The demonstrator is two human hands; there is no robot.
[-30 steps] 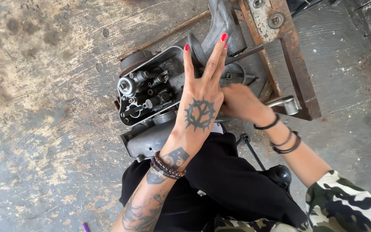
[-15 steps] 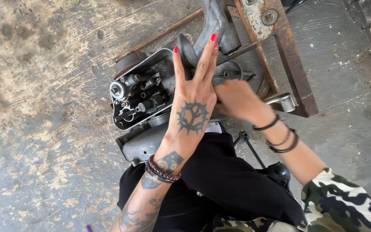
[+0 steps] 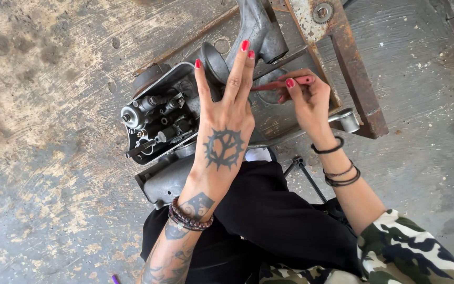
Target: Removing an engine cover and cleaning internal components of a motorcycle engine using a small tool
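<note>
- Overhead, from the head camera, we see our left hand held flat and open above the grey engine casing, fingers stretched straight and holding nothing; whether it touches the metal beneath we cannot tell.
- Our right hand is pinched around a thin reddish tool, whose tip points left toward the casing, just behind the raised fingers of the left hand.
- We note the engine casing lies on its side on the concrete floor, its open face showing shafts, small gears and a round silver fitting at the left edge.
- Beside it, a rusty metal frame runs diagonally from the top of the view down to the right, with a small toothed sprocket fixed near its upper end.
- Near the right wrist, a short silver tube end sticks out beside the frame.
- Closer to us, a black cloth covers our lap, just below the casing.
</note>
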